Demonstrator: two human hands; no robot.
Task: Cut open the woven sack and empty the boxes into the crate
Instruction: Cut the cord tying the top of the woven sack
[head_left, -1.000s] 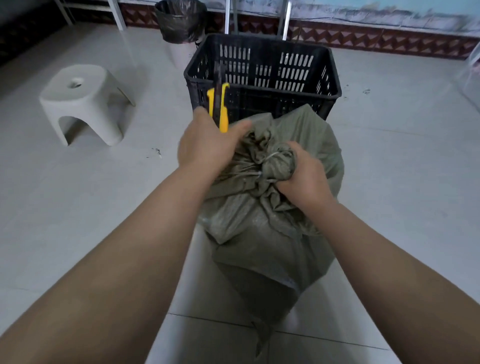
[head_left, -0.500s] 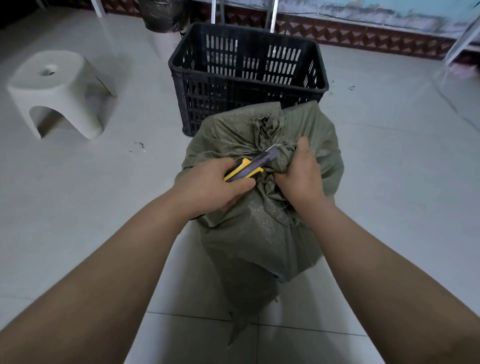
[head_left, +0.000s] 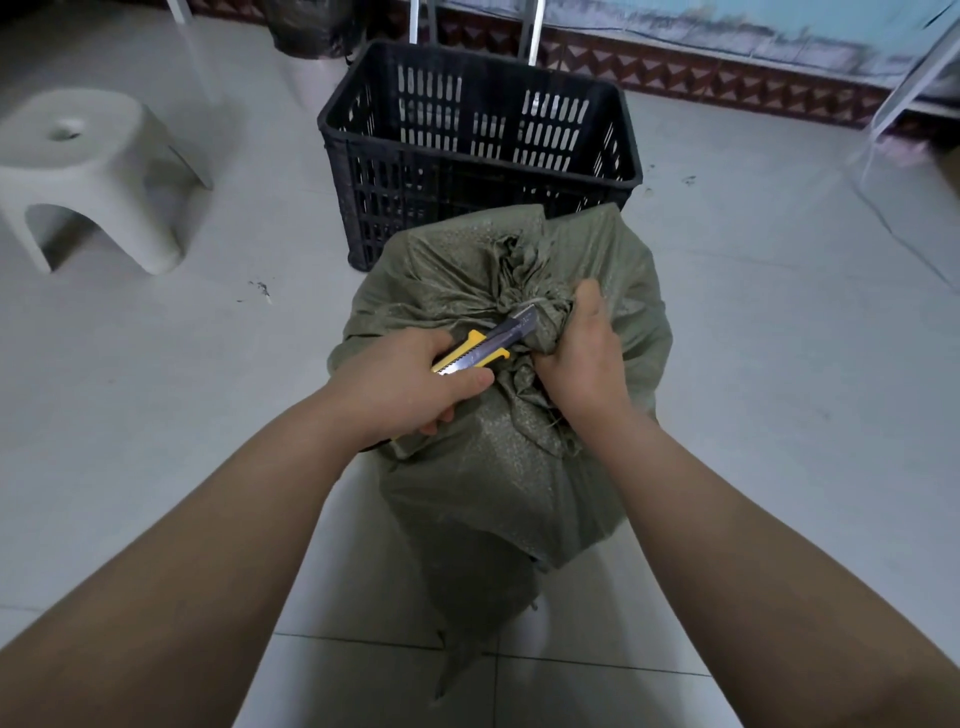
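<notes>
A grey-green woven sack stands on the tiled floor in front of me, its mouth bunched and tied with a thin cord. My right hand grips the gathered neck of the sack. My left hand holds a yellow utility knife; its blade tip points at the tied neck, just left of my right thumb. A black slotted plastic crate stands right behind the sack and looks empty. The boxes are hidden inside the sack.
A white plastic stool sits on the floor at the left. A bin with a black liner stands behind the crate by the wall. White metal legs rise at the far right.
My left hand has swung the knife down from upright above the sack until its blade lies against the tied neck. My right hand has kept its grip on the neck.
</notes>
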